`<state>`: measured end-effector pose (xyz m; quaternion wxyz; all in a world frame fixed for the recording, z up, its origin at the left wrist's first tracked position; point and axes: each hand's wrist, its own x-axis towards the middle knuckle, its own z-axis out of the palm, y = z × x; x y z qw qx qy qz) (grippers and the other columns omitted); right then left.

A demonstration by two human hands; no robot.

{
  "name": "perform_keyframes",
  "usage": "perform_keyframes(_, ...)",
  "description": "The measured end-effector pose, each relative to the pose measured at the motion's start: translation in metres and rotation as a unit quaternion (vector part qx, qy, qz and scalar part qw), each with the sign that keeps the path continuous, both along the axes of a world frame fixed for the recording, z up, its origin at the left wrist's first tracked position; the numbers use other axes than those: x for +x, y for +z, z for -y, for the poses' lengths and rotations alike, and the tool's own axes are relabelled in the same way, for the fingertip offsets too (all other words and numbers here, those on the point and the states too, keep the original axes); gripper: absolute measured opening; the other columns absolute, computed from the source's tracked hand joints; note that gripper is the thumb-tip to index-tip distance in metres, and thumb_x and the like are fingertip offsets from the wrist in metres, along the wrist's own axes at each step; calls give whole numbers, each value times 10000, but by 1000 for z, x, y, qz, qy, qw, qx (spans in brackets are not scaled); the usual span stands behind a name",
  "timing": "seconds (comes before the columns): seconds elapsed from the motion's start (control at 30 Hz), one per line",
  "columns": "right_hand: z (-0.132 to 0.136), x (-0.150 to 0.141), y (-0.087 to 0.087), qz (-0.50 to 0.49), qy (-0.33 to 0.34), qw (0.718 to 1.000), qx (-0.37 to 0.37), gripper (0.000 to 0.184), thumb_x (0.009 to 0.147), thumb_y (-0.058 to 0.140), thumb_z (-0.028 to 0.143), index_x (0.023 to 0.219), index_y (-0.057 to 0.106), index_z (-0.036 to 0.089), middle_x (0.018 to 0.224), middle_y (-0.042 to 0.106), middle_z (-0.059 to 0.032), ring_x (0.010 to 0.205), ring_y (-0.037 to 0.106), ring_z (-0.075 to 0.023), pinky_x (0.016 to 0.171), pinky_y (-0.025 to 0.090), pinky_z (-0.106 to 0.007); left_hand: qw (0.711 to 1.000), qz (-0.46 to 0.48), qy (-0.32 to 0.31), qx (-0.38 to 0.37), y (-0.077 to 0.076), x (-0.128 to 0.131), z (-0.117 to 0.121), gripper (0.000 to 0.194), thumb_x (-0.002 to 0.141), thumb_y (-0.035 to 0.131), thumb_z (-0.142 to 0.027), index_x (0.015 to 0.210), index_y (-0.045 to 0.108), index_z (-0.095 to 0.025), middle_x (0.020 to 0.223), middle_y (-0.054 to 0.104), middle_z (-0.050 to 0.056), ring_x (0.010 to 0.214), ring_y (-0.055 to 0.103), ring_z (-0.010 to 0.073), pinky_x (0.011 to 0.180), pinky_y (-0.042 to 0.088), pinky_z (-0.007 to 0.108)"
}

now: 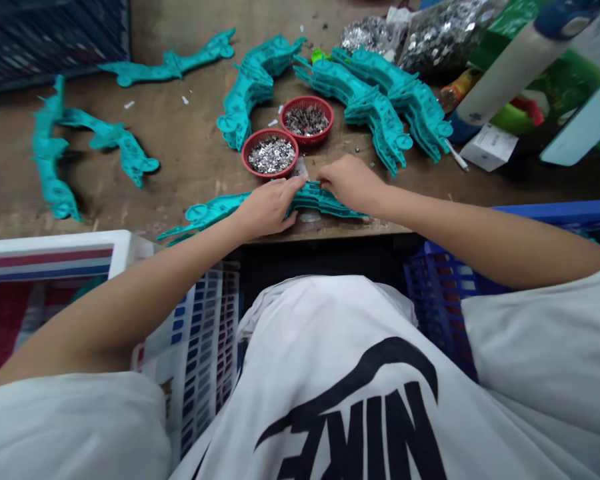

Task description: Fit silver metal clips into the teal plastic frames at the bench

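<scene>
Along the table's front edge lies a stack of teal plastic parts (220, 208), curved and jointed in shape. My left hand (270, 205) is closed around the middle of this stack, thumb on the near side. Just right of it, my right hand (351, 183) has its fingers pinched together at the stack's top edge; whatever is between the fingertips is too small to make out. Right behind my hands stand two red bowls: the nearer bowl (245, 163) holds flat shiny metal pieces, the farther bowl (330, 127) small darker metal pieces.
More teal stacks (253, 87) lie behind the bowls, with loose teal parts (50, 153) at left. Bags of metal pieces (445, 33), a white bottle (515, 67) and a small white box (490, 148) stand at right. A white crate (125, 250) and a blue basket (437, 280) flank my lap.
</scene>
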<state>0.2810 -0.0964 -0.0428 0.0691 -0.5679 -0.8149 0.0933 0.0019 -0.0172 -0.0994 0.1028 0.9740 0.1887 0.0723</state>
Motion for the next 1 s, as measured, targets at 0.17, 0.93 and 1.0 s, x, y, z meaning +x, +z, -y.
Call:
perform_keyframes(0.17,-1,-6,4,37,-23,999,23,403,1219,578,152,1313,969,116,1202,942,-195,1140,849,-355,1016,575,-417,1000,-1,8,11,0,2,0,813,1105,678,-211,1883,553,-8,1882,665,318,1767,685,433,1520,554,631)
perform_keyframes(0.93,8,-20,22,33,-24,999,-22,418,1258,587,94,1552,880,48,1462,892,-328,1422,858,-425,1085,564,-397,1000,1,1,0,-10,-4,-22,912,1065,695,-198,1926,460,-9,1928,602,337,1773,668,451,1538,524,679)
perform_keyframes(1.0,8,-19,22,5,-14,999,-41,414,1250,603,78,1546,890,42,1516,879,-333,1478,843,-415,1134,572,-386,1000,-3,-3,13,-10,-3,-18,887,1064,683,-180,1909,484,3,1918,606,355,1781,662,465,1534,528,703)
